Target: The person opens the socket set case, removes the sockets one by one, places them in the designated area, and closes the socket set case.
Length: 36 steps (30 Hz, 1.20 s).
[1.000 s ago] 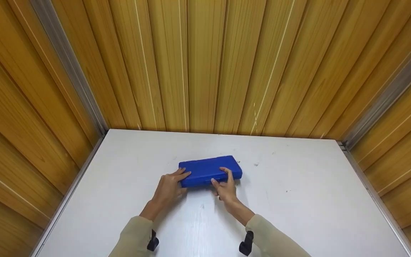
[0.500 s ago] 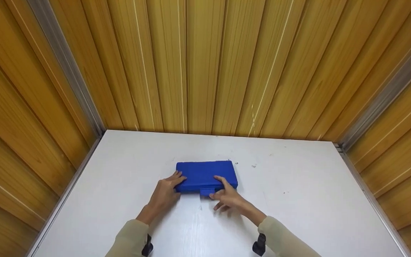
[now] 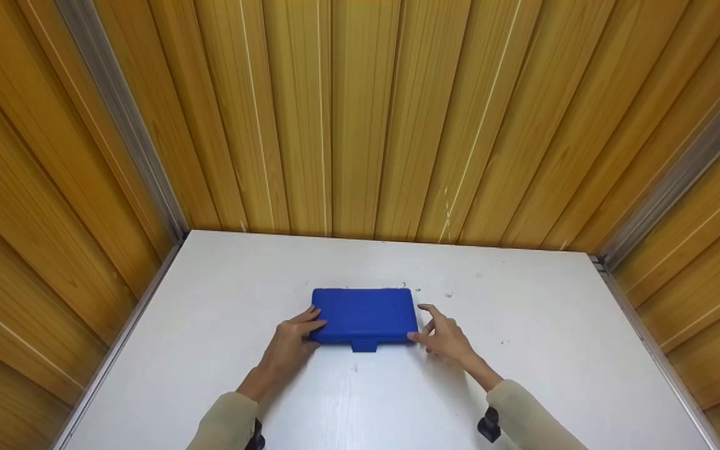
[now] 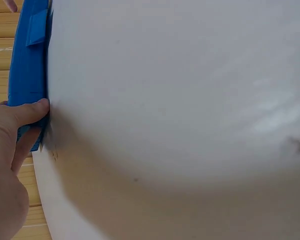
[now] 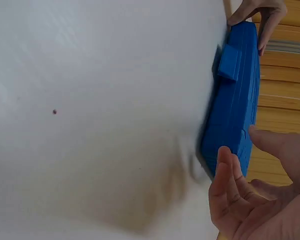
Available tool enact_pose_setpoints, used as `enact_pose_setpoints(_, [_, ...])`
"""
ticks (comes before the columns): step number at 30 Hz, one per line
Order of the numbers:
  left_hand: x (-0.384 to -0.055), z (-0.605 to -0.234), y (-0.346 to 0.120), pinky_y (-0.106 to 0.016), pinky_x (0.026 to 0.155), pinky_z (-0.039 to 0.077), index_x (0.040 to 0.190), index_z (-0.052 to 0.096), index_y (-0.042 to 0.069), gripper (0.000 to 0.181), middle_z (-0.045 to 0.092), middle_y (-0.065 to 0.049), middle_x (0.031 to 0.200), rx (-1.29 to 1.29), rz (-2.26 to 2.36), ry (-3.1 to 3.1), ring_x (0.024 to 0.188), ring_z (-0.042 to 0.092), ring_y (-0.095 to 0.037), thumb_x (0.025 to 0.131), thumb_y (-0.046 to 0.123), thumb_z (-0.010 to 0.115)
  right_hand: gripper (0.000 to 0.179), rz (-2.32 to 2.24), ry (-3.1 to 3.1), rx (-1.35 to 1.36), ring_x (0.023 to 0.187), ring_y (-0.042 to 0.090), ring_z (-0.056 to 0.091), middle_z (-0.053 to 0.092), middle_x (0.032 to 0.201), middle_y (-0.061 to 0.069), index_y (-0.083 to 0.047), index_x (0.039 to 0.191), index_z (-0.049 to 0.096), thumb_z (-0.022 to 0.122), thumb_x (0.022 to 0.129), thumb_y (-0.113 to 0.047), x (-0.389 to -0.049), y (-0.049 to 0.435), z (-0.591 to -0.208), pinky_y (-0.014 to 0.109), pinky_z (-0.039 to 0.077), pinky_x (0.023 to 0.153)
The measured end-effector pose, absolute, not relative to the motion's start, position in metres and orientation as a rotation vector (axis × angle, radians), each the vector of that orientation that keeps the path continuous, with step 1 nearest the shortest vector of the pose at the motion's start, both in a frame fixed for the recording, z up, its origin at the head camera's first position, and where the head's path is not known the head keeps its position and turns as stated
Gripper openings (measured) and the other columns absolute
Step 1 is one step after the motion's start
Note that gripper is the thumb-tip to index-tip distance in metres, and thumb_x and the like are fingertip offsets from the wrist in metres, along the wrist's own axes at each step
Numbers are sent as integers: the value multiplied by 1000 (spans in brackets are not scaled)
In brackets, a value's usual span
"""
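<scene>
Blue plastic case on desk: left hand grips its 8 o'clock end, right hand spread wide at 4. Latch flap juts at 6, likely unhooked; lid may flop if lifted.

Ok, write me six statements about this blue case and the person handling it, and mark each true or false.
1. The blue case lies on the white tabletop. True.
2. The latch sticks out from the case's edge nearest the person. True.
3. The left-hand grip is on the latch. False: it is on the case's left end.
4. The right-hand grip is at the case's right end. True.
5. The case is wide open. False: its lid is down.
6. The sleeves are black. False: they are pale.
</scene>
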<state>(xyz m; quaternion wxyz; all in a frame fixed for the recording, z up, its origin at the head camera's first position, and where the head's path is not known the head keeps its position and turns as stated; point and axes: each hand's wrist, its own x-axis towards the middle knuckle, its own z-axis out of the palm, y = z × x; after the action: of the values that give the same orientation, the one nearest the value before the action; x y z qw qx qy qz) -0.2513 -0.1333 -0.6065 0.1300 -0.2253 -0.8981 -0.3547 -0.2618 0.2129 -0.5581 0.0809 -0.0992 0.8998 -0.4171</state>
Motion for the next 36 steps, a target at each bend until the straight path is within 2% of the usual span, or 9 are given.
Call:
enact_pose_setpoints(3, [-251, -608, -134, -39, 97, 55, 124, 71, -4, 46, 58, -25, 143, -627, -1140, -2601, 132, 58, -43, 79, -10, 81, 73, -1288, 2673, -275, 65, 29, 71, 68, 92, 14, 8, 148, 42, 79, 89, -16, -263, 217, -566, 25, 50, 51])
enact_pose_setpoints(9, [-251, -611, -134, -35, 87, 60, 132, 62, -9, 58, 58, -29, 136, -530, -1458, -2532, 119, 64, -45, 79, -6, 83, 67, -1398, 2598, -270, 74, 32, 73, 65, 107, 23, 13, 143, 45, 77, 89, -10, -264, 220, -581, 39, 59, 59])
enact_pose_setpoints(13, [-251, -615, -134, -40, 90, 60, 137, 56, -10, 66, 61, -27, 126, -445, -1547, -2492, 116, 65, -44, 78, -3, 85, 62, -1432, 2602, -293, 78, 25, 71, 62, 116, 29, 16, 139, 49, 77, 89, -8, -263, 221, -587, 39, 60, 60])
enact_pose_setpoints(16, [-249, -614, -133, -45, 95, 57, 135, 56, -13, 66, 59, -29, 125, -342, -1594, -2500, 117, 63, -48, 77, -3, 85, 59, -1439, 2617, -290, 80, 20, 68, 59, 120, 31, 17, 137, 51, 76, 89, -8, -262, 220, -588, 39, 60, 60])
enact_pose_setpoints(20, [-246, -609, -130, -55, 103, 51, 131, 58, -15, 61, 56, -33, 131, -221, -1627, -2553, 126, 54, -53, 78, 0, 85, 53, -1458, 2630, -293, 85, 27, 71, 58, 120, 32, 19, 132, 54, 74, 91, -7, -259, 219, -587, 36, 60, 61])
enact_pose_setpoints(25, [-243, -606, -129, -57, 105, 48, 133, 57, -17, 61, 53, -36, 137, -197, -1596, -2610, 130, 49, -55, 81, 0, 82, 52, -1481, 2629, -290, 97, 34, 69, 55, 123, 31, 21, 132, 54, 73, 92, -9, -252, 217, -588, 29, 58, 62])
enact_pose_setpoints(28, [-244, -602, -128, -58, 106, 48, 134, 55, -18, 61, 52, -38, 139, -177, -1616, -2634, 132, 49, -55, 83, 2, 81, 54, -1442, 2662, -298, 102, 34, 67, 53, 126, 31, 20, 132, 55, 73, 93, -13, -250, 214, -586, 35, 59, 77])
enact_pose_setpoints(31, [-244, -598, -126, -57, 105, 49, 134, 54, -19, 61, 53, -37, 140, -150, -1647, -2642, 132, 50, -54, 84, 6, 80, 57, -1408, 2686, -285, 109, 37, 63, 50, 131, 31, 19, 135, 53, 70, 96, -20, -251, 211, -584, 47, 55, 92])
enact_pose_setpoints(36, [-243, -593, -125, -54, 99, 52, 131, 57, -19, 58, 56, -33, 135, -81, -1669, -2615, 121, 57, -48, 83, 4, 80, 62, -1395, 2653, -176, 117, 37, 60, 49, 136, 28, 13, 141, 51, 68, 99, -29, -253, 206, -580, 53, 49, 103])
